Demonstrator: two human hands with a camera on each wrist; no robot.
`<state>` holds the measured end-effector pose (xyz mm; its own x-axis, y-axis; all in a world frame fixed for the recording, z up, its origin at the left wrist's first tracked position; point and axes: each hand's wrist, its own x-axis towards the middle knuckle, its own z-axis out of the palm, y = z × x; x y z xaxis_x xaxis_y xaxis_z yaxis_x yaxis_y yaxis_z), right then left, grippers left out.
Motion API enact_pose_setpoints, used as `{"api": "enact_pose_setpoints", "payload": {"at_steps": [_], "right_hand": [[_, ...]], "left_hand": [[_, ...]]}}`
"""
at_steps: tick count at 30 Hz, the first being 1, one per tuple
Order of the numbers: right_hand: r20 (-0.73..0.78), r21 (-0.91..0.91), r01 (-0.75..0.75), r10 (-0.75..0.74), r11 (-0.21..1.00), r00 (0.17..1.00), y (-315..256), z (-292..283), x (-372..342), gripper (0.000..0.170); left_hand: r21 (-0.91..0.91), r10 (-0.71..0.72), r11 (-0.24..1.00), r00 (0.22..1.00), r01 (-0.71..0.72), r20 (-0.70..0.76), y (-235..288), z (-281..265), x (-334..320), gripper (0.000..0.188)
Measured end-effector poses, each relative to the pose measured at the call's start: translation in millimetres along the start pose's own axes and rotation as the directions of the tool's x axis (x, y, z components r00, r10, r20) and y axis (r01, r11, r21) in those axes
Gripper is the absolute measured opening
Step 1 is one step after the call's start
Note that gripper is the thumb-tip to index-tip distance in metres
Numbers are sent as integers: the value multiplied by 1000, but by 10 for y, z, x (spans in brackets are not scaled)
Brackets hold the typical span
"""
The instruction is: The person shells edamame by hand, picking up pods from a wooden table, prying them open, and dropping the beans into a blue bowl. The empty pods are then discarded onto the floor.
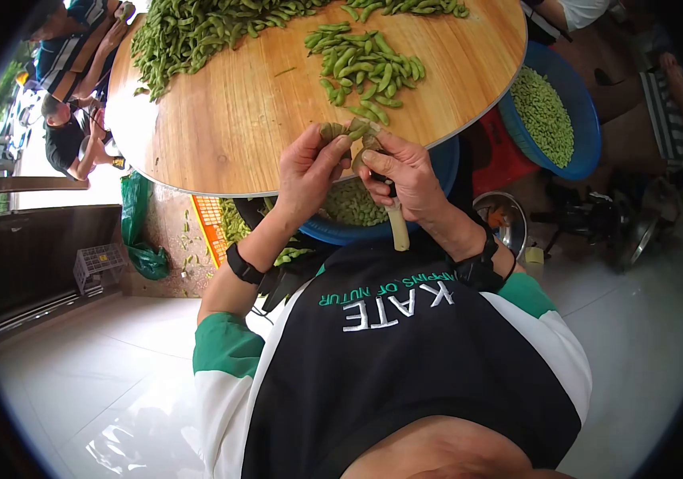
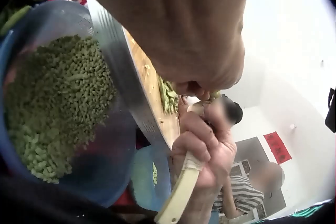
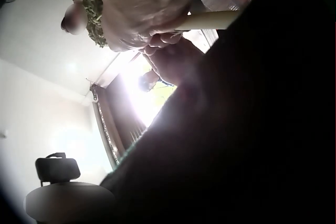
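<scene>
Both hands meet above the near edge of a round wooden table [image 1: 278, 104]. The left hand [image 1: 307, 176] pinches green bean pods [image 1: 332, 132] between thumb and fingers. Curled round a knife with a pale handle [image 1: 400, 229], the right hand [image 1: 409, 180] has its thumb and index finger up against the pods. In the left wrist view the right hand [image 2: 205, 150] grips that handle [image 2: 181, 192]; the blade cannot be made out. Below the hands is a blue basin of shelled beans [image 2: 63, 92], partly covered by them in the head view. Loose pods [image 1: 365, 64] lie beyond the hands.
A large heap of pods [image 1: 190, 40] covers the table's far left. To the right stands another blue basin of shelled beans [image 1: 545, 116], beside a metal bowl [image 1: 501, 219]. An orange basket [image 1: 210, 227] is at the left below the table. Other people sit around.
</scene>
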<state>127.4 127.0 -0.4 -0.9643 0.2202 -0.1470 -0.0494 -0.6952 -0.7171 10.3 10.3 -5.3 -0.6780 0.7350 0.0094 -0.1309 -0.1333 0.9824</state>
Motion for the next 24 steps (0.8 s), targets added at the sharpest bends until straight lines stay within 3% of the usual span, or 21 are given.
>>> {"api": "enact_pose_setpoints", "payload": {"at_steps": [1, 3, 4, 6, 10, 11, 12, 13, 14, 16, 20, 22, 24], "right_hand": [[3, -2, -2, 2, 1000, 1000, -6, -6, 6, 39], [77, 54, -6, 2, 998, 997, -31, -48, 11, 37], [78, 55, -10, 5, 998, 997, -31, -77, 19, 37], [131, 121, -56, 40, 991, 991, -16, -157, 27, 27], [154, 176, -125, 98, 976, 983, -35, -247, 13, 25], [133, 236, -166, 138, 957, 982, -49, -241, 7, 24], [114, 297, -205, 179, 933, 977, -53, -237, 0, 23], [112, 300, -204, 178, 932, 978, -50, -237, -4, 23], [143, 304, -238, 202, 923, 969, -45, -242, -13, 22], [171, 310, -271, 227, 911, 959, -42, -255, -34, 21], [277, 402, -340, 241, 850, 930, -16, -298, -77, 22], [304, 430, -345, 226, 834, 926, 18, -281, -105, 22], [245, 428, -228, 131, 874, 961, 7, -220, -123, 22]], "left_hand": [[-1, 2, 1000, 1000, -2, -4, 14, -20, 14, 13], [-314, -222, 913, 962, 262, 159, 68, -87, 55, 10], [-315, -223, 912, 962, 262, 155, 92, -113, 67, 10], [-523, -320, 695, 864, 493, 388, 128, -146, 92, 8], [-522, -370, 624, 808, 582, 458, 35, -159, 113, 8], [-248, -239, 917, 928, 313, 287, 8, -114, 99, 8], [117, -27, 993, 984, 6, 178, -22, -93, 82, 10], [379, 127, 900, 961, -215, 245, -18, -127, 94, 17], [379, 122, 901, 961, -212, 247, -10, -133, 77, 17], [686, 390, 479, 833, -548, 393, 217, -59, 40, 22], [628, 356, 451, 773, -635, 526, 340, -96, 82, 19], [518, 231, 735, 879, -438, 417, 359, -88, 93, 15], [559, 251, 693, 879, -456, 406, 360, -37, 85, 14]]}}
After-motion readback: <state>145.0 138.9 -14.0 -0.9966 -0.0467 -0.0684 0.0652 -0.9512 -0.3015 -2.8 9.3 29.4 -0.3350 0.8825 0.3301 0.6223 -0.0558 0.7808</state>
